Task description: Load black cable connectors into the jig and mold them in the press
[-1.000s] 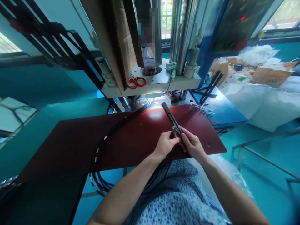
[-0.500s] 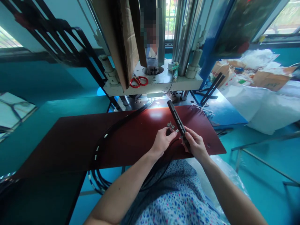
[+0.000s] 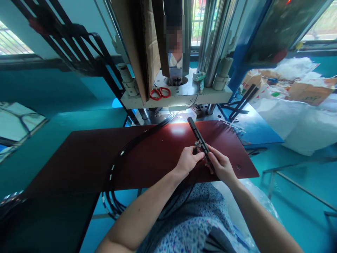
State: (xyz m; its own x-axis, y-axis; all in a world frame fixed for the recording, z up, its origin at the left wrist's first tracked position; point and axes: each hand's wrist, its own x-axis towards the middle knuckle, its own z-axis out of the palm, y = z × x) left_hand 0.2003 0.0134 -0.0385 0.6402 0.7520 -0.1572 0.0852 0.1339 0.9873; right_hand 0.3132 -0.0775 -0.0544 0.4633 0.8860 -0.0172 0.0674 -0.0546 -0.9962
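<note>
While both forearms reach in from the bottom of the frame, the two hands meet just right of centre, above the near edge of the dark red worktable point(image 3: 147, 154). Right hand point(image 3: 222, 166): fingers closed around the lower end of a flat black strip point(image 3: 198, 135), which slants up and to the left from the hand; its far end lies over the brightly lit patch of the table. Left hand point(image 3: 187, 161): thumb and forefinger pinched together on a small metal clip point(image 3: 197, 144) at the left edge of the strip, just beside the right hand's fingertips; whether the clip is seated on the strip or only touching it cannot be told at this size. Bundle of black cables point(image 3: 116, 168) with white marks runs from under the machine at centre top, curves across the left half of the table and drops over the near edge at lower left. Press machine point(image 3: 179, 95) stands behind the table, upper centre; red-handled scissors point(image 3: 160, 92) lie on its pale plate, left of its steel columns. More black strips point(image 3: 243, 100) lean on the blue surface at upper right, with white bags point(image 3: 302, 123) and cardboard boxes point(image 3: 305, 91) beyond them at the right edge. Another person is partly visible through the gap in the machine, top centre.
</note>
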